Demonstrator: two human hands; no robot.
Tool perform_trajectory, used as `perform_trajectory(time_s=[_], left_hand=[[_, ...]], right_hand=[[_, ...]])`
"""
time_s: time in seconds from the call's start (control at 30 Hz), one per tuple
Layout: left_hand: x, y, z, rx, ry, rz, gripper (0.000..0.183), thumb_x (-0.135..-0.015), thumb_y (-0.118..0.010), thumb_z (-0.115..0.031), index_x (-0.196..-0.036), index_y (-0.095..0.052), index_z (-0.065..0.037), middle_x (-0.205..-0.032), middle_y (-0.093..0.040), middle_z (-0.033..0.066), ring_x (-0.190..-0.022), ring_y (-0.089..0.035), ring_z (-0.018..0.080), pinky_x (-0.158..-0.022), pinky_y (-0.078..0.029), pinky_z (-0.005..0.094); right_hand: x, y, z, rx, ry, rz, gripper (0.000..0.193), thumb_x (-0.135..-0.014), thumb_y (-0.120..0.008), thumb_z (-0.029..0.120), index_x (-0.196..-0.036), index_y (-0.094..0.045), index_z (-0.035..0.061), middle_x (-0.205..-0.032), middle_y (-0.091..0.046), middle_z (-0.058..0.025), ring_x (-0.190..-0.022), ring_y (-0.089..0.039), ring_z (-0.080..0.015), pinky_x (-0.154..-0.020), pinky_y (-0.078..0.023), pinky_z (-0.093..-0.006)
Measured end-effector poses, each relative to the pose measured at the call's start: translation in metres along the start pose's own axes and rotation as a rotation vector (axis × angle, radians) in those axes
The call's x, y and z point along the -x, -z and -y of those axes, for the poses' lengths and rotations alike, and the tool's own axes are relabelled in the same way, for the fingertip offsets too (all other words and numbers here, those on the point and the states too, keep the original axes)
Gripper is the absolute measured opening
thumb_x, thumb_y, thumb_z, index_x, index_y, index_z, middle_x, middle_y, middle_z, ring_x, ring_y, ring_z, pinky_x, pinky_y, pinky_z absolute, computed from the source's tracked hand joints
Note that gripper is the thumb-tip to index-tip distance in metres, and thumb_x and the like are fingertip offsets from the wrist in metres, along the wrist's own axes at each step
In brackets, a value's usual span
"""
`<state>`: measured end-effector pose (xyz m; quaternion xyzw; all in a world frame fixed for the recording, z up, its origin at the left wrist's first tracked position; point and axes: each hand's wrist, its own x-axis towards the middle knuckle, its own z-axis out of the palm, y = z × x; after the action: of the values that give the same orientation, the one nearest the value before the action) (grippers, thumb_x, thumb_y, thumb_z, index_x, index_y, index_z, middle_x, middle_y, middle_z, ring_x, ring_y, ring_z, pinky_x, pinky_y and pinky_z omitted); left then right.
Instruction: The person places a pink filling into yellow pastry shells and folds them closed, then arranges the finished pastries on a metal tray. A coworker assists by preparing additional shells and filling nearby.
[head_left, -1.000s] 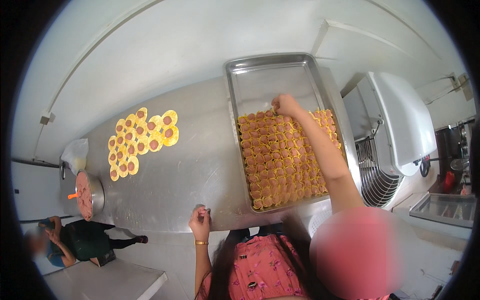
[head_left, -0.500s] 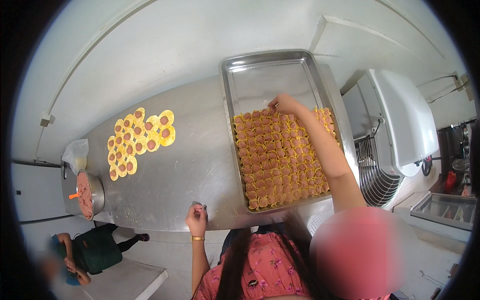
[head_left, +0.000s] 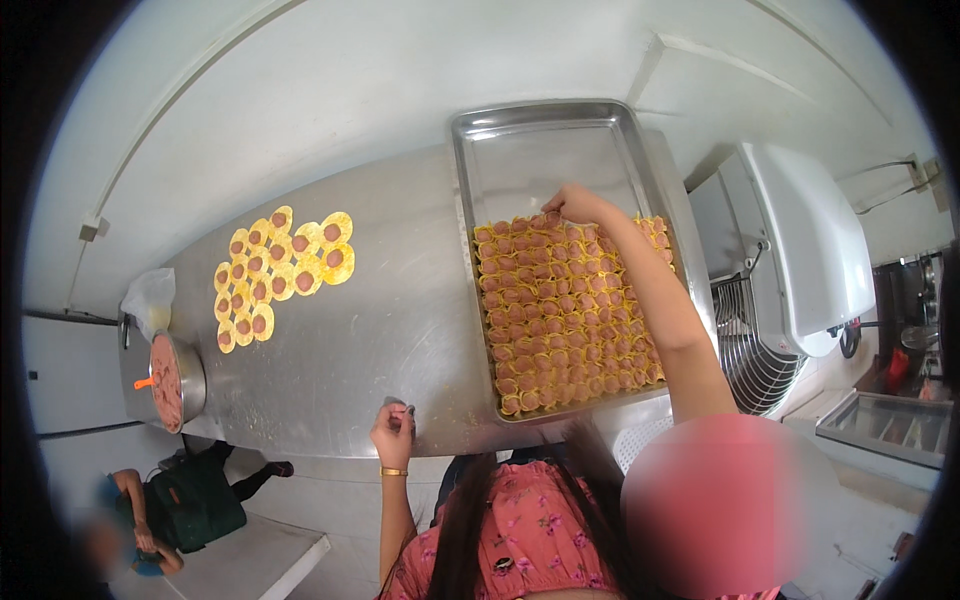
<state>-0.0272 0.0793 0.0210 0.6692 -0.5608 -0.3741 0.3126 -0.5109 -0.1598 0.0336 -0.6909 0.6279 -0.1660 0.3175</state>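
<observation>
On one tray [head_left: 480, 150], right hand [head_left: 575, 205] pinches a dumpling [head_left: 548, 222]; left hand [head_left: 393, 432] fisted.

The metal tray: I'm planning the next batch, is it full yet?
Not full. Filled dumplings cover the near part of the metal tray; its far end is bare.

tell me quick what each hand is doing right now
Left hand: fingers curled, resting on the table edge; nothing visibly held.
Right hand: at the top row of dumplings in the tray; grip cannot be told.
</observation>
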Motion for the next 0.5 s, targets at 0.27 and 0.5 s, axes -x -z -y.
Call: perform_trajectory(time_s=[0.27, 0.5], left_hand=[[-0.003, 0.016, 0.019, 0.108, -0.017, 0.121, 0.013, -0.082, -0.064, -0.001, -0.095, -0.063, -0.003, -0.072, -0.064, 0.0045, -0.059, -0.060, 0.0105, -0.053, -0.049, 0.0238], [-0.032, 0.068, 0.030, -0.157, -0.263, -0.174, 0.017, -0.083, -0.064, -0.007, -0.100, -0.061, -0.005, -0.075, -0.056, 0.0070, -0.057, -0.057, 0.0156, -0.052, -0.047, 0.0272]], right_hand=[[-0.001, 0.004, 0.005, 0.113, -0.146, 0.141, 0.041, -0.073, -0.049, -0.003, -0.110, -0.066, 0.0038, -0.098, -0.069, -0.0129, -0.088, -0.064, -0.0208, -0.078, -0.049, -0.0313], [-0.077, -0.060, 0.134, -0.319, 0.129, -0.275, 0.025, -0.082, -0.056, 0.010, -0.103, -0.067, 0.0034, -0.091, -0.070, -0.0116, -0.080, -0.064, -0.0182, -0.074, -0.050, -0.0314]])
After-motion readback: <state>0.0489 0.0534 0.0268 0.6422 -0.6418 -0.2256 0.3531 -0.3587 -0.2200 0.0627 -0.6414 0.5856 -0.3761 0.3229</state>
